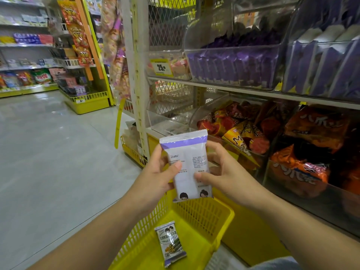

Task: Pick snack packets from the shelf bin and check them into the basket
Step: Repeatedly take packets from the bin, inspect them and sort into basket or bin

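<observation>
Grips: left hand and right hand pinch packet sides.
Risk: released carelessly, it may miss basket at 6 o'clock.

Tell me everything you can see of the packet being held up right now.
The packet is a flat, glossy plastic pouch, white with a purple band under its crimped top seal. Its back faces the camera, with small printed text and two cartoon heads near the bottom. It looks sealed and is held upright, slightly tilted, above the yellow basket. The left hand pinches its left edge and the right hand its right edge, thumbs on the printed face.
</observation>
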`<move>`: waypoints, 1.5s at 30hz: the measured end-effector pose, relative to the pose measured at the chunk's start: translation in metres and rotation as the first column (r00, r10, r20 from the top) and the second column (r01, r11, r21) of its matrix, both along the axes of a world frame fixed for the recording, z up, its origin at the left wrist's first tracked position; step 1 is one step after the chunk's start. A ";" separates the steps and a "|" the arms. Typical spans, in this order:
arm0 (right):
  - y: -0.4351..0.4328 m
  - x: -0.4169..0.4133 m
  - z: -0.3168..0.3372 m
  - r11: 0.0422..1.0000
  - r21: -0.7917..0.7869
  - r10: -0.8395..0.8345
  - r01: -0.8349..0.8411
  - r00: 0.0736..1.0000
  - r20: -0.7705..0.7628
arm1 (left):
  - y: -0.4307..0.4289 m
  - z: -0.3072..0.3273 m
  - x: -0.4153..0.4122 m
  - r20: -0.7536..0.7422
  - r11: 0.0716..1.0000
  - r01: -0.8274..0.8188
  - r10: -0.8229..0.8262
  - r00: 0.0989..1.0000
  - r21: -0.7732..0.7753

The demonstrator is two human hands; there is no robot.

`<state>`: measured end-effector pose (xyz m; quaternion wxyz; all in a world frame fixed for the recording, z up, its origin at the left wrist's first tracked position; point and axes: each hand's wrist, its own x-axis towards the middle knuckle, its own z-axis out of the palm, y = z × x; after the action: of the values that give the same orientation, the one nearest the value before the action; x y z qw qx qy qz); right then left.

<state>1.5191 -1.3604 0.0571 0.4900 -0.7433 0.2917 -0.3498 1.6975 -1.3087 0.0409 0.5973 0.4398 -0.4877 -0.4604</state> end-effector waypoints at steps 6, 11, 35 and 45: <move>0.007 -0.004 0.014 0.991 -0.043 0.127 -0.126 0.992 0.023 | 0.001 0.001 0.005 -0.152 0.997 0.070 -0.063 0.986 0.045; 0.006 -0.007 0.019 0.965 0.175 0.169 -0.193 0.975 0.141 | -0.001 0.001 0.009 -0.326 0.983 0.145 -0.103 0.940 0.109; 0.002 0.001 0.004 0.834 0.552 -0.138 0.004 0.970 0.201 | -0.010 0.011 0.015 -0.535 0.976 -0.164 0.217 0.817 0.145; 0.007 0.015 -0.006 0.719 0.695 -0.287 0.013 0.916 0.280 | -0.011 0.010 0.011 -0.565 0.966 -0.216 0.259 0.783 0.144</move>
<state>1.5345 -1.3531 0.0515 0.7425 -0.4058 0.3623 -0.3908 1.7087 -1.3193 0.0505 0.7543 0.3576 -0.2067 -0.5103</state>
